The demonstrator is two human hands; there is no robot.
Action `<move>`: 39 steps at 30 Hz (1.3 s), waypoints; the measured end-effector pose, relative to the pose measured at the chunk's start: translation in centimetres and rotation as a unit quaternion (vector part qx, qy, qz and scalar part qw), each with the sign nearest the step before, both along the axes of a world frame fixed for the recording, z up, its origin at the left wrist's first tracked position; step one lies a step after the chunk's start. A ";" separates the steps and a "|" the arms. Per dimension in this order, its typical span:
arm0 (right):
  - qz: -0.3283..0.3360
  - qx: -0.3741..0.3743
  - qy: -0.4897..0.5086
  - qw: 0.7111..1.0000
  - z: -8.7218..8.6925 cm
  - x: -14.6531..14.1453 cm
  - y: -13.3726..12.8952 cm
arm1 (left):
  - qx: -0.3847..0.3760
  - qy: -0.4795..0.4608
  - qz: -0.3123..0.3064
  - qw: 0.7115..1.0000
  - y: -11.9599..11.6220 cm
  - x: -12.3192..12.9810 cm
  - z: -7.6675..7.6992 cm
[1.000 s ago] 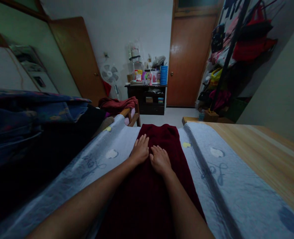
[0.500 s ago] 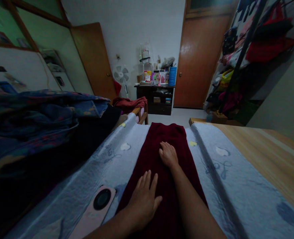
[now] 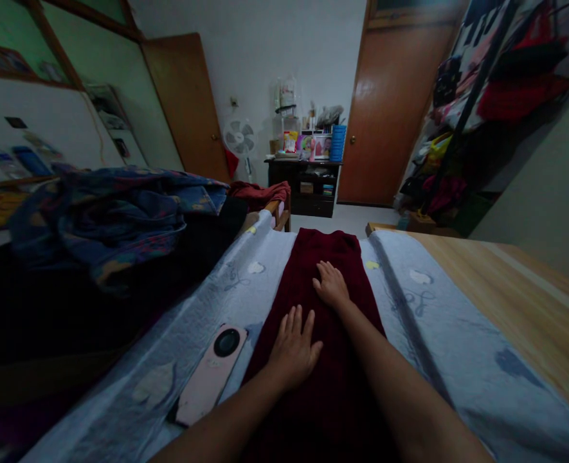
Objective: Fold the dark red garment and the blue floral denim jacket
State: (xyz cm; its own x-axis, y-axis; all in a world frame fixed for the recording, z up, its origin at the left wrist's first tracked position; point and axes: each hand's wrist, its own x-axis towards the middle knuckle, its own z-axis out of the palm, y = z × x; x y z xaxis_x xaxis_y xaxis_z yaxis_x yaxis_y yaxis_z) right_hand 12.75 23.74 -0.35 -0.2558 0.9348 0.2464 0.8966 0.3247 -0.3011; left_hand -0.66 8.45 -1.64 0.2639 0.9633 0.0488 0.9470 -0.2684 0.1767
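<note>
A dark red cloth [image 3: 323,399] lies lengthwise over a pale blue patterned sheet [image 3: 409,308]. My left hand [image 3: 294,350] rests flat on the cloth near its left side, fingers spread and holding nothing. Farther up, toward the far end of the cloth, my right hand [image 3: 331,284] also lies flat with its fingers apart. Left of the cloth, a pink phone [image 3: 211,376] with a round black camera part lies on the sheet, close to my left forearm.
Piled blue patterned clothing [image 3: 120,218] and black fabric stand at the left. A bare wooden board [image 3: 515,276] runs along the right. Beyond are a red cloth [image 3: 260,193], a fan [image 3: 240,138], a dark cabinet [image 3: 308,206] and hanging bags.
The view has shifted, so the phone and clothing pile show farther right and more of the phone is visible. Both hands remain flat on the dark red cloth.
</note>
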 end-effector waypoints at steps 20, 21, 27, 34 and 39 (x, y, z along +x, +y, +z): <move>0.138 -0.049 -0.033 0.989 -0.8 4.7 -13.8 | 0.090 -0.053 -0.052 0.993 -0.5 -0.8 -0.9; 0.142 -0.052 -0.029 0.988 -0.8 4.9 -14.5 | 0.092 -0.069 -0.070 0.991 -0.8 -0.9 -0.8; 0.158 -0.060 -0.008 0.985 -0.6 6.0 -18.3 | 0.067 -0.169 -0.173 0.968 -3.9 -1.1 1.4; 0.190 -0.075 0.062 0.977 0.2 6.6 -21.5 | -0.004 -0.157 -0.207 0.966 -6.9 -0.9 3.3; 0.207 -0.051 0.122 0.969 0.7 6.5 -23.5 | 0.001 -0.140 -0.211 0.967 -8.0 -1.0 3.2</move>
